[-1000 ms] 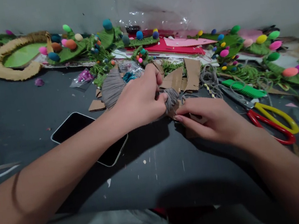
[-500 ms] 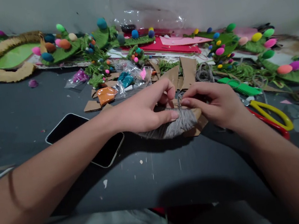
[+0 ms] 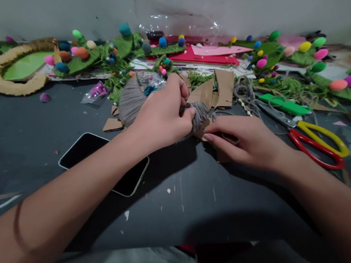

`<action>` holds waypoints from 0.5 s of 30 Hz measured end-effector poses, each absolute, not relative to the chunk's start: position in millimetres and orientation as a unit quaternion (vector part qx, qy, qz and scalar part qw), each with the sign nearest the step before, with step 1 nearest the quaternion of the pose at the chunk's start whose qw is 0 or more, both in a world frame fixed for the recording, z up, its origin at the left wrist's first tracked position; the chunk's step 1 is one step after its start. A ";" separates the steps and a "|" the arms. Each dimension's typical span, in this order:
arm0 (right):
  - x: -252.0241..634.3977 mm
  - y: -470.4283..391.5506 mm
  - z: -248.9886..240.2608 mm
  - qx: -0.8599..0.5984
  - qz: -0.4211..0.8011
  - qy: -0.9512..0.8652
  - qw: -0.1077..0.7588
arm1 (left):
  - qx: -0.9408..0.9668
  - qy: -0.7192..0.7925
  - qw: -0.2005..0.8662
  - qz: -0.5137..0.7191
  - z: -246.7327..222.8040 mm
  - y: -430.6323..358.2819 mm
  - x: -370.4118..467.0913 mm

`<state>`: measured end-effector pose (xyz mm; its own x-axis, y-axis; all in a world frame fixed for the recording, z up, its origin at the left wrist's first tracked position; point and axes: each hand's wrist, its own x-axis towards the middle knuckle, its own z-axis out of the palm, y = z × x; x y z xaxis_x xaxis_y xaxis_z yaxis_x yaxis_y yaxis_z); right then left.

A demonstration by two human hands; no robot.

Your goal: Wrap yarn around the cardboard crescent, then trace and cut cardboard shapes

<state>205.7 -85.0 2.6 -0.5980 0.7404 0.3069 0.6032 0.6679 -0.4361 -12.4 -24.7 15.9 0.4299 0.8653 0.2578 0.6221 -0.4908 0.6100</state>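
A curved cardboard piece wrapped in grey yarn (image 3: 130, 101) is partly hidden behind my left hand (image 3: 166, 117), whose thumb and fingers grip it near its right end. My right hand (image 3: 242, 138) pinches the bare cardboard tip (image 3: 201, 135) at that end, with the fingertips just below the bunched yarn. Loose grey yarn (image 3: 243, 88) lies in a tangle beyond my right hand. A dark-screened phone (image 3: 80, 149) lies partly under my left forearm.
Scissors with red and yellow handles (image 3: 319, 145) lie at the right beside a green comb-like piece (image 3: 285, 104). Cardboard scraps (image 3: 224, 87) and small plastic bags (image 3: 95, 93) lie behind the hands. Green leaf shapes with coloured balls (image 3: 82, 59) line the wall.
The yarn-wrapped piece has swung up, its left part now showing above my left hand. My left hand has moved slightly up and my right hand lower, onto the cardboard tip.
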 end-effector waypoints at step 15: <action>214.2 -75.7 8.9 -0.386 0.082 -0.871 0.291 | 0.876 0.317 0.345 0.117 29.6 -37.5 -11.5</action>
